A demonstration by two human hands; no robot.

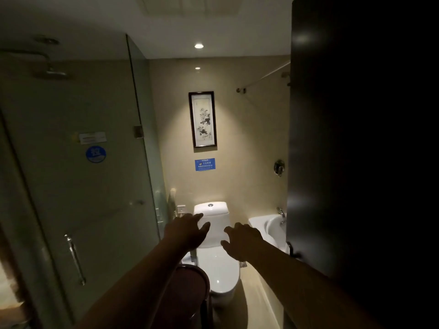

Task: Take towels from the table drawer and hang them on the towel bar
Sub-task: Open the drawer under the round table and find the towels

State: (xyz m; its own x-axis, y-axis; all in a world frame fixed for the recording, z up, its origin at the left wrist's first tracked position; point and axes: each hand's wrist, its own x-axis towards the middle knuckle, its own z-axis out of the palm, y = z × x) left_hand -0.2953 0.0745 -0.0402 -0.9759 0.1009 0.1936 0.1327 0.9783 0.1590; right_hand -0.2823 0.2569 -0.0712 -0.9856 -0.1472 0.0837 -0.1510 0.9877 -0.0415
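I look into a dim bathroom. My left hand (pixel 187 230) and my right hand (pixel 243 238) are stretched out in front of me in mid-air, palms down, fingers spread and relaxed, holding nothing. A thin metal bar (pixel 263 77) runs high along the right wall, bare, partly hidden behind a dark door. No towel and no drawer are in view.
A white toilet (pixel 217 262) stands straight ahead below my hands. A glass shower enclosure (pixel 78 186) with a handle fills the left. A dark door (pixel 356 150) blocks the right. A white bathtub (pixel 268 227) shows beside it. A round dark stool (pixel 190 288) stands near the toilet.
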